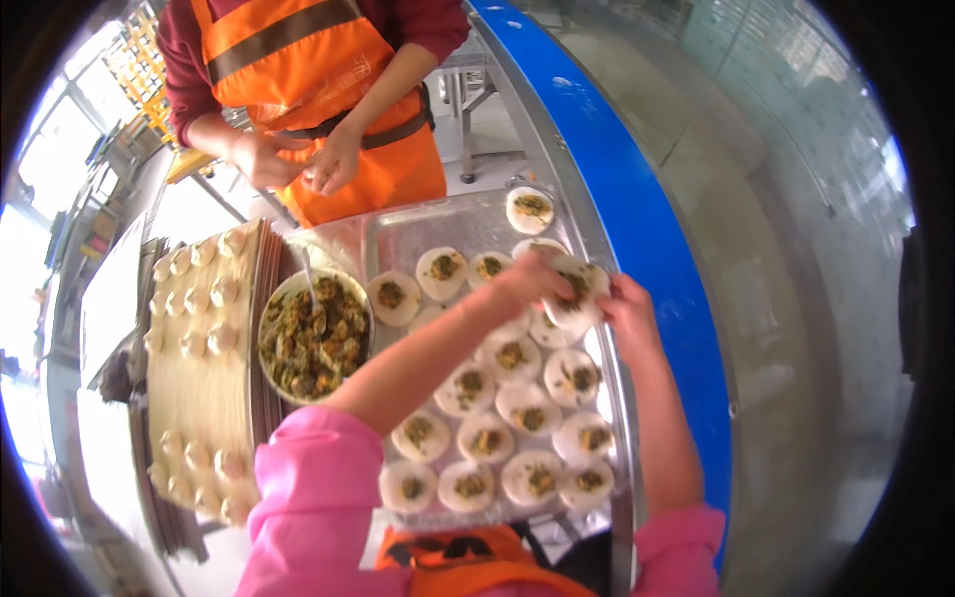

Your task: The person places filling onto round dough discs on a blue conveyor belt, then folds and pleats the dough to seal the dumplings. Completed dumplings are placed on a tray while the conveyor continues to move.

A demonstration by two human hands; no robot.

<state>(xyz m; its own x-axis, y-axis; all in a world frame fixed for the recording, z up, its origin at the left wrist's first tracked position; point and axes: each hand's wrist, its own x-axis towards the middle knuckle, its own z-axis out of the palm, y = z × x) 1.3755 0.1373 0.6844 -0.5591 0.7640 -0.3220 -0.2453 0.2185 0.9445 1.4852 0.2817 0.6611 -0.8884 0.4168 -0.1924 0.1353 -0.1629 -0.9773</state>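
A white dough round with a dark green filling is lifted off the metal tray, held at its edges between my two hands. My left hand grips its left side with closed fingers. On the opposite edge, my right hand pinches the dough near the tray's right rim. Below and around them, several more filled dough rounds lie flat in rows. My left forearm hides some of those in the middle of the tray.
Left of the tray stands a bowl of chopped filling with a spoon in it. Beyond it, stacked boards carry small dough pieces. A co-worker in an orange apron stands opposite. A blue strip runs along the right.
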